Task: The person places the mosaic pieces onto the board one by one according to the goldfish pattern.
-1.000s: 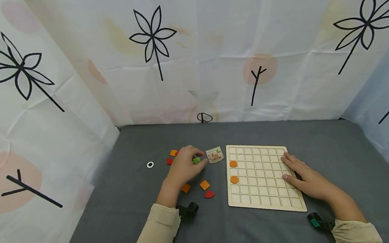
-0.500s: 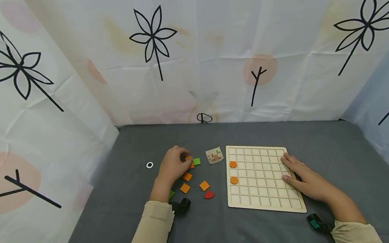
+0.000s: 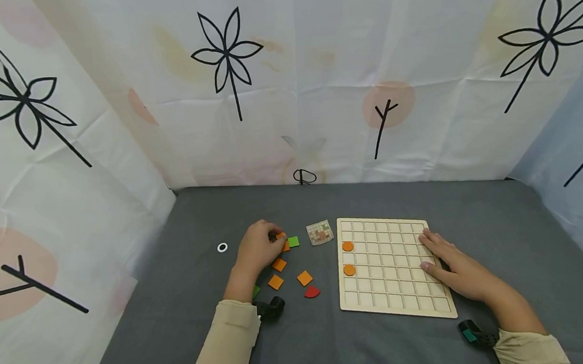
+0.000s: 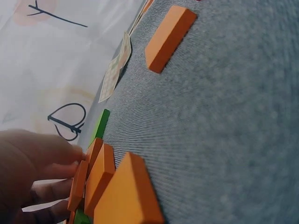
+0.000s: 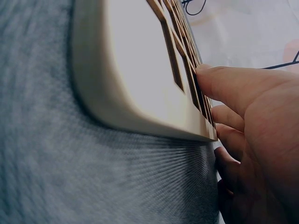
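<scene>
Left of the board (image 3: 387, 267), near the green tile (image 3: 294, 242), our left hand (image 3: 258, 246) pinches an orange tile (image 4: 78, 185) amid neighbouring tiles (image 4: 127, 196); we do best to lift it straight up without nudging those, our right hand (image 3: 454, 266) resting, fingers extended, on the board's edge

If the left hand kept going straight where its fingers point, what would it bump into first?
Probably the orange pieces bunched right in front of the left hand; the green square lies just past them. I can't tell if it touches one now.
</scene>
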Motion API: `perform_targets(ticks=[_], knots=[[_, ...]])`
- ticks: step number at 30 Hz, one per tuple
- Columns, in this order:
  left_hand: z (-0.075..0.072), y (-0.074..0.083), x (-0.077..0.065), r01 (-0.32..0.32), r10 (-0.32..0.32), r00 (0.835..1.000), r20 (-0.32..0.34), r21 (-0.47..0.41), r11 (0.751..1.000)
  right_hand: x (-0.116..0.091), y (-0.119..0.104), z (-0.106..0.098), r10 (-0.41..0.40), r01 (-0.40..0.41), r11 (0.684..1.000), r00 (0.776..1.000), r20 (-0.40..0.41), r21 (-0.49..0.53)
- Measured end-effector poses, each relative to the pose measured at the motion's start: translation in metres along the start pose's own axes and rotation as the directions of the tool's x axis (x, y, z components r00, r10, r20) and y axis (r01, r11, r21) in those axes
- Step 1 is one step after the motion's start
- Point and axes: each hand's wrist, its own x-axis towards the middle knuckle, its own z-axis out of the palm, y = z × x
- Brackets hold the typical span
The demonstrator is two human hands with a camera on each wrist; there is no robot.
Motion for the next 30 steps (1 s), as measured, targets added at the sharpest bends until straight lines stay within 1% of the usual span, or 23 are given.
perform_targets(ticks=[5,9,17,24,30], knots=[[-0.0024,0.0019,0.0003,-0.008,0.009,1.0,-0.004,0.03,1.0,0.0004,0.0006,-0.0001,0.006,-0.006,1.0,1.0,0.0,0.006],[-0.0041,0.0023,0.0001,-0.021,0.022,1.0,-0.02,0.053,0.998,0.0008,0.0021,0.0005,0.004,-0.004,1.0,1.0,-0.001,0.0],[-0.0043,0.0,-0.0011,-0.029,0.031,0.998,-0.053,0.054,0.998,0.0011,0.0029,0.0012,0.009,-0.009,1.0,1.0,0.002,-0.008],[-0.0032,0.0022,-0.001,-0.081,0.084,0.992,-0.092,0.036,0.996,0.0005,0.0017,0.001,0.01,-0.01,1.0,1.0,0.004,-0.007],[-0.0009,0.0097,-0.0019,-0.13,0.13,0.986,-0.106,0.006,0.992,0.0009,0.0018,0.0007,0.011,-0.011,1.0,1.0,0.006,-0.006]])
